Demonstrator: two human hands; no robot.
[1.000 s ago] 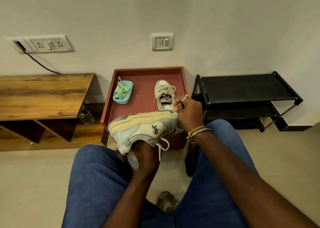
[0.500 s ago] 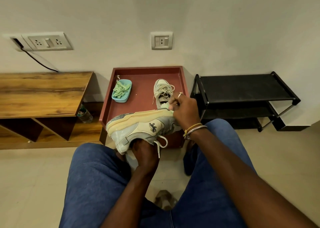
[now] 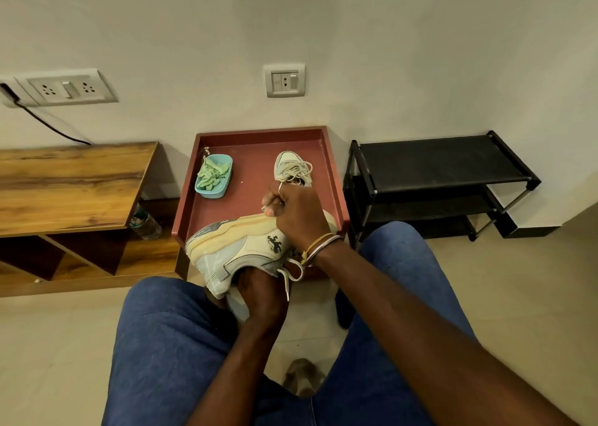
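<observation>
Left grip (image 3: 259, 293): nearest item, between your blue-jeaned knees. It is wrapped on the sneaker (image 3: 233, 247) from beneath, fingers hidden under the upper. Position as half a second ago.

Sneaker: pale grey and cream, held in the air on its side above the near edge of the red-brown tray (image 3: 249, 199). Sole turned toward the wall, toe to your left. One white lace (image 3: 286, 280) hangs loose beside your left wrist. Unchanged.

Right grip (image 3: 299, 213): fingers curled tight over the sole's edge, thumb on the near side. Changed: it has slid leftward from the heel end along the sole and now covers part of the second sneaker (image 3: 291, 166).

Tray, farther: second sneaker at right, blue dish (image 3: 213, 176) of green pieces at left, well apart.

Beyond: black rack (image 3: 437, 160) at right, wooden shelf unit (image 3: 71, 183) at left, wall socket (image 3: 284, 80) above.
</observation>
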